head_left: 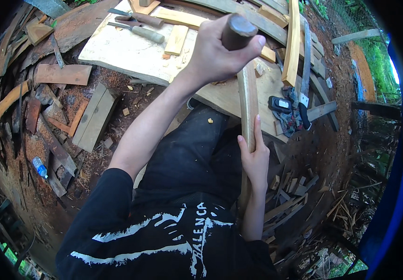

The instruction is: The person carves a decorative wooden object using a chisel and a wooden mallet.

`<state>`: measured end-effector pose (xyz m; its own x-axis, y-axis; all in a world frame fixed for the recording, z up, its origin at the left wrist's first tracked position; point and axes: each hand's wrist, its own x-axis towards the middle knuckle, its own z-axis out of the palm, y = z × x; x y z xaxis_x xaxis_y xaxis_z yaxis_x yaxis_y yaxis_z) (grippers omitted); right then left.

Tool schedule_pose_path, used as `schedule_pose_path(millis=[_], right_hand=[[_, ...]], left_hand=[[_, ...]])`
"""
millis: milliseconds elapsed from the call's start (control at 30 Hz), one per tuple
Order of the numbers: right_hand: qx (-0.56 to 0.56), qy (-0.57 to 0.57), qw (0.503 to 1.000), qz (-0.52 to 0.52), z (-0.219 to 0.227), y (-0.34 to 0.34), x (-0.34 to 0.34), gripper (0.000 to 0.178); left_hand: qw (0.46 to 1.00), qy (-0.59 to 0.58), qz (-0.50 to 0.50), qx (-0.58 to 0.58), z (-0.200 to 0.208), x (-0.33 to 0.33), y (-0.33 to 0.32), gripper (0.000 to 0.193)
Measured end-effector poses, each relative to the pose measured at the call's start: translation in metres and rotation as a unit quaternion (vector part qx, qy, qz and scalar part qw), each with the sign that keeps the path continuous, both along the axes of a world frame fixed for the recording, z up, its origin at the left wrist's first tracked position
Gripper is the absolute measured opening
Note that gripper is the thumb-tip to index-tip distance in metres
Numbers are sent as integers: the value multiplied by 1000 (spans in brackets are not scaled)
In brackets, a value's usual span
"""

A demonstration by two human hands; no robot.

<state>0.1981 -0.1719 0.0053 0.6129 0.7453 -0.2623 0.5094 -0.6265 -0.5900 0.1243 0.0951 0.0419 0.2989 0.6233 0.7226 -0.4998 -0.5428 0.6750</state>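
My left hand (213, 53) is raised over the workbench (117, 51), its fingers wrapped round a dark cylindrical wooden handle (239, 33) with a worn round end facing up. Whatever lies below that fist is hidden. Nearer to me, my right hand (256, 161) grips a long narrow wooden strip (248, 100), the thumb on one side and the forefinger stretched along the other. The strip runs from below my left hand across the bench edge towards my body. Two chisels, one with a pale handle (148, 34) and one with a brown handle (148, 19), lie at the bench's far left.
A small wood block (176, 40) lies on the bench. To the right are a black tape measure (280, 104), a crumpled cloth (295, 114) and a curved wooden piece (292, 46). Offcuts and a beam (94, 116) cover the ground at left, near a plastic bottle (39, 167).
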Motion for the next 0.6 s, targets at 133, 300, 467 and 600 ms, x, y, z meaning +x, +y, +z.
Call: schedule_pose_path(millis=[133, 300, 467, 600], right_hand=[[69, -1, 996, 48, 18, 4, 16, 71], [211, -131, 966, 68, 128, 21, 72, 75], [435, -28, 898, 51, 253, 34, 71, 29], [110, -152, 954, 233, 221, 55, 48, 50]], left_hand=[[997, 54, 3, -53, -5, -1, 6, 17], [998, 51, 32, -14, 5, 2, 1, 22], [998, 49, 28, -26, 9, 8, 0, 21], [998, 54, 20, -33, 6, 6, 2, 21]])
